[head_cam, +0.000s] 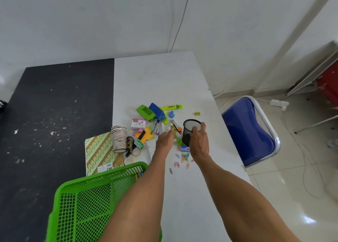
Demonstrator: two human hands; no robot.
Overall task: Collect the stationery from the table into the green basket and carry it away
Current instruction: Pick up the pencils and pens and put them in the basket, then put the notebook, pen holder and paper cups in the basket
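Observation:
A green mesh basket (87, 192) stands at the near edge of the table. Beyond it lies a heap of stationery: a green hole punch (145, 112), a blue stapler (157, 111), a yellow-green highlighter (172, 106), paper cups (119, 138), a patterned notebook (99, 153), tape rolls (135, 151) and several coloured paper clips (182, 160). My right hand (198, 141) grips a black mesh pen cup (190, 130) by its rim. My left hand (165, 138) reaches into the heap, its fingertips at a white glue bottle (176, 133); what they hold is hidden.
The white table (192, 196) adjoins a black speckled surface (54, 123) on the left. A blue chair (248, 132) stands close to the table's right edge. Cables and a power strip (279, 103) lie on the tiled floor. A small green sharpener (197, 113) sits apart.

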